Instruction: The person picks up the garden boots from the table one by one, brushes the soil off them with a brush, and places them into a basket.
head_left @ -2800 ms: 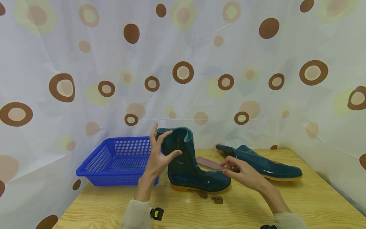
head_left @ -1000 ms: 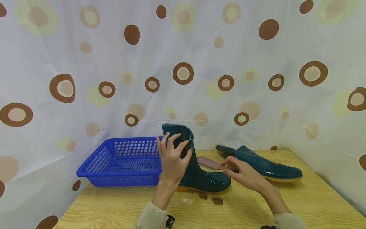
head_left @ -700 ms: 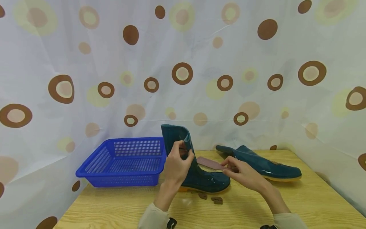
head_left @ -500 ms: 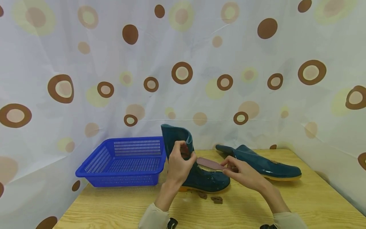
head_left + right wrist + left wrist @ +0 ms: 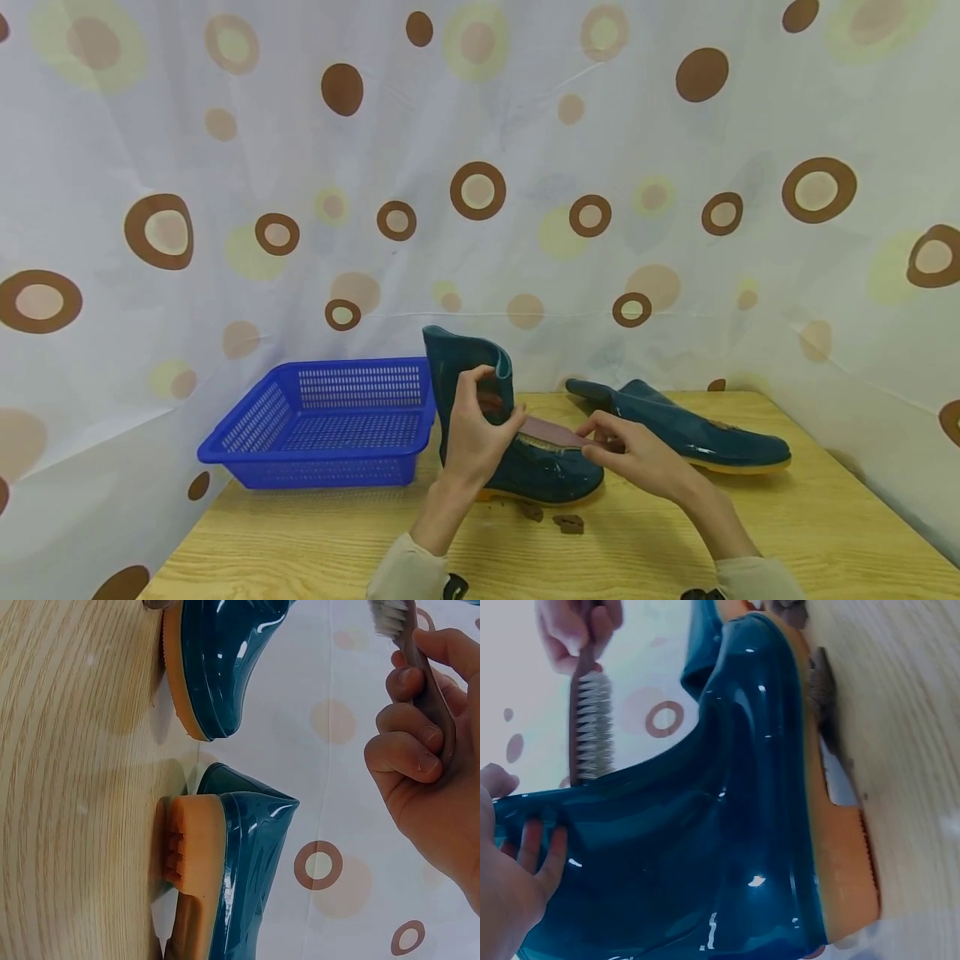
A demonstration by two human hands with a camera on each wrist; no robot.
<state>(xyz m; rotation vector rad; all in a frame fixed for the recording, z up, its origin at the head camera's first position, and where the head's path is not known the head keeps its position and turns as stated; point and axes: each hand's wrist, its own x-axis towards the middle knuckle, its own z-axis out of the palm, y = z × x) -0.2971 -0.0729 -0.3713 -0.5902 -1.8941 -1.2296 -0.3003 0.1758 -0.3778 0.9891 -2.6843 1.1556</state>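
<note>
A dark teal rain boot (image 5: 551, 477) with a yellow-orange sole stands upright on the table. My left hand (image 5: 472, 437) grips its shaft, thumb at the front and fingers bent against the near side. My right hand (image 5: 641, 460) holds a brush (image 5: 551, 432) by its brownish-pink handle, fingers curled round it in the right wrist view. The pale bristles (image 5: 596, 724) face the boot's instep, close to the front of the shaft. The far side of the shaft is hidden.
A second teal boot (image 5: 697, 433) lies on the right, a brown patch on top. Brown lumps (image 5: 568, 524) lie before the upright boot. A blue perforated basket (image 5: 315, 467) stands at the left of the wooden table (image 5: 315, 550). A dotted curtain (image 5: 525, 108) hangs behind.
My left hand has moved right from beside the shaft, its spread fingers now closed round it. The boot's shaft has bent slightly rightward. My right hand and the brush have stayed nearly still.
</note>
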